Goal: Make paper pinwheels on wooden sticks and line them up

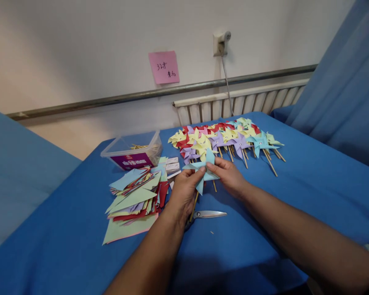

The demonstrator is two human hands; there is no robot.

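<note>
A light-blue paper pinwheel (209, 175) is held up between both my hands over the blue-covered table. My left hand (186, 186) grips it from the left, thumb on the paper near the centre, with a thin wooden stick (194, 205) running down beside the palm. From the right, my right hand (229, 174) pinches the paper, its thumb close to the middle. Below the hands lies a pair of scissors (209, 214), blades toward the right and handles partly hidden by my left wrist. Behind the hands, many finished-looking pinwheels (240, 142) on sticks lie in overlapping rows.
To the left is a pile of coloured paper pieces (135, 194). Behind it stands a clear plastic box (130, 151) with sticks inside, and small white boxes (172, 164) sit beside the pile. A wall rail (126, 98), radiator (240, 102) and blue curtain (332, 94) border the table.
</note>
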